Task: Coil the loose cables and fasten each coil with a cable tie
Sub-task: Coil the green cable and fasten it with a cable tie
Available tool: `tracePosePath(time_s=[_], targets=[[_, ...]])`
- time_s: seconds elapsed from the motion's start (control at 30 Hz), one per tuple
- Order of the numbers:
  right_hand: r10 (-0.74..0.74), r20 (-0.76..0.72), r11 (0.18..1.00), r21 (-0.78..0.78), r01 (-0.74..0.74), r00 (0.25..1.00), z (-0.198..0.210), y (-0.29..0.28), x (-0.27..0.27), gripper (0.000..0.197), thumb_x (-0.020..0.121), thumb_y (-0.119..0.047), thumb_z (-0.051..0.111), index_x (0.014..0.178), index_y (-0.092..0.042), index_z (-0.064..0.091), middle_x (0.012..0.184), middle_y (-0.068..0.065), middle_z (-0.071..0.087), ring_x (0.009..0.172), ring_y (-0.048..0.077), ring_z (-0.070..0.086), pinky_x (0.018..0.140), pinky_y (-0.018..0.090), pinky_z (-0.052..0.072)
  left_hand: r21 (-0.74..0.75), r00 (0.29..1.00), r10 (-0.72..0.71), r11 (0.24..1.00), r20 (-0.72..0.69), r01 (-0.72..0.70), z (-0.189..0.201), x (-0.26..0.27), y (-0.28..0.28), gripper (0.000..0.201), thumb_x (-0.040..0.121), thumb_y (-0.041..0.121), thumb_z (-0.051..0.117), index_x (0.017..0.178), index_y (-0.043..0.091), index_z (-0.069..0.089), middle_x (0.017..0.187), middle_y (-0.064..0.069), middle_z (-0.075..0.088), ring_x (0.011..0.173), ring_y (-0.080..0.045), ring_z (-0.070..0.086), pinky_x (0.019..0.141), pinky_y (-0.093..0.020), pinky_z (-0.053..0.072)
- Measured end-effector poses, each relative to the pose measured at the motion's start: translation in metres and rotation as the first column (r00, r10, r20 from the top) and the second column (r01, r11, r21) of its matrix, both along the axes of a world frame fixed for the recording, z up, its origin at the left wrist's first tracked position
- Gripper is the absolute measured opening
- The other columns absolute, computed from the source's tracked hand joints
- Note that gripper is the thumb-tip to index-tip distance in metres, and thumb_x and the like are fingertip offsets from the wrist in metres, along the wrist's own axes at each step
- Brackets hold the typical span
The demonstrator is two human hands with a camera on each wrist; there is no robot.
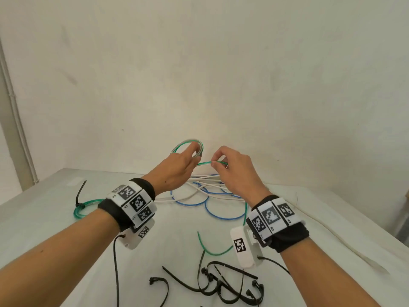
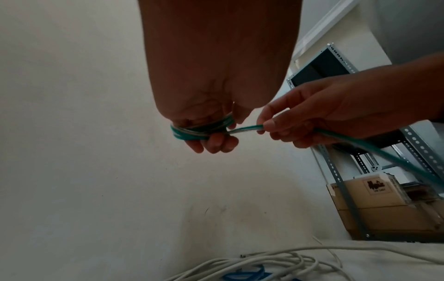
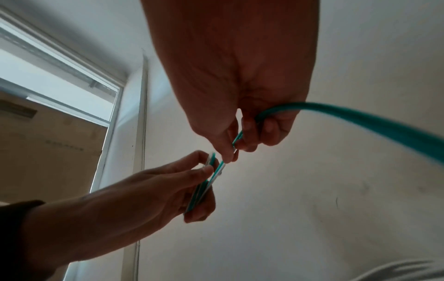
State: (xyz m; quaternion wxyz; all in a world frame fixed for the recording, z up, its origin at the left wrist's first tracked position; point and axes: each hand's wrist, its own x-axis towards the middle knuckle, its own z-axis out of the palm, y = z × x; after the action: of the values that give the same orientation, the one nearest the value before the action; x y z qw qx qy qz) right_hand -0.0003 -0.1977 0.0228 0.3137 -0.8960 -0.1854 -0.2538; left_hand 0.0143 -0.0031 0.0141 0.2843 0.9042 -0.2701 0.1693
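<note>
Your left hand (image 1: 177,167) holds a small coil of green cable (image 1: 188,145) upright above the desk (image 1: 55,218), fingers curled round its loops. Your right hand (image 1: 230,167) pinches the same cable's free run (image 1: 210,163) just beside the coil; its tail (image 1: 212,249) trails down to the desk. A finished green coil (image 1: 86,208), bound with a black cable tie (image 1: 80,193), lies at left. Loose white cables (image 1: 199,191) and a blue cable (image 1: 221,214) sprawl tangled behind. Spare black cable ties (image 1: 221,284) lie nearest you.
</note>
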Motion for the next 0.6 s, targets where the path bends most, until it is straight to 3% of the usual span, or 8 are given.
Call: tracePosePath(time_s=[0.03,0.13,0.27,0.37,0.5,0.6], targets=[[-0.006,0.036,1.000,-0.029,0.007,0.999,0.001,-0.002,0.001,0.002,0.100,-0.021,0.063,0.099,-0.020,0.065,0.077,0.001,0.063,0.074,0.018,0.058,0.073,0.034,0.045,0.028,1.000,0.009,1.000,-0.008,-0.009,0.000,-0.001,0.001,0.002,0.111,0.026,0.037,0.110,0.025,0.039,0.070,-0.007,0.059,0.067,-0.029,0.053,0.068,-0.041,0.042],[-0.031,0.138,0.987,-0.153,0.052,0.990,0.005,-0.007,0.002,0.011,0.103,-0.024,0.058,0.111,-0.024,0.066,0.092,0.002,0.056,0.088,0.028,0.060,0.081,0.041,0.049,0.073,0.999,0.040,0.997,-0.028,-0.038,0.000,-0.005,0.002,0.013,0.111,0.029,0.037,0.110,0.019,0.046,0.072,0.000,0.052,0.066,-0.020,0.049,0.066,-0.037,0.034],[-0.096,0.285,0.928,-0.320,0.189,0.954,0.009,-0.014,0.004,0.016,0.107,-0.028,0.052,0.116,-0.028,0.065,0.097,0.000,0.049,0.078,0.028,0.057,0.079,0.042,0.046,0.133,0.996,0.061,0.990,-0.062,-0.052,0.002,-0.010,0.004,0.024,0.109,0.039,0.043,0.101,0.019,0.053,0.070,0.003,0.053,0.064,-0.018,0.050,0.065,-0.037,0.036],[-0.148,0.344,0.901,-0.340,0.270,0.927,0.008,-0.018,0.008,0.016,0.106,-0.021,0.053,0.116,-0.028,0.064,0.097,0.001,0.052,0.076,0.030,0.056,0.075,0.041,0.043,0.157,0.996,0.064,0.986,-0.057,-0.055,0.003,-0.012,0.007,0.033,0.106,0.043,0.050,0.092,0.015,0.058,0.065,0.002,0.052,0.060,-0.018,0.047,0.060,-0.035,0.034],[-0.230,0.444,0.864,-0.316,0.392,0.866,-0.002,-0.021,0.014,0.029,0.094,-0.005,0.066,0.109,-0.029,0.068,0.090,0.001,0.056,0.079,0.027,0.058,0.071,0.038,0.036,-0.033,0.987,-0.020,0.999,-0.159,0.015,0.005,-0.015,0.009,0.039,0.106,0.039,0.052,0.081,0.010,0.058,0.061,0.002,0.045,0.055,-0.016,0.036,0.057,-0.033,0.031],[-0.283,0.497,0.808,-0.337,0.483,0.821,-0.009,-0.019,0.016,0.041,0.081,0.002,0.073,0.106,-0.030,0.068,0.091,0.000,0.058,0.087,0.025,0.058,0.085,0.043,0.038,-0.188,0.951,-0.156,0.976,-0.268,0.107,0.009,-0.018,0.009,0.044,0.109,0.034,0.049,0.072,0.011,0.046,0.061,-0.003,0.038,0.055,-0.019,0.032,0.053,-0.029,0.030]])
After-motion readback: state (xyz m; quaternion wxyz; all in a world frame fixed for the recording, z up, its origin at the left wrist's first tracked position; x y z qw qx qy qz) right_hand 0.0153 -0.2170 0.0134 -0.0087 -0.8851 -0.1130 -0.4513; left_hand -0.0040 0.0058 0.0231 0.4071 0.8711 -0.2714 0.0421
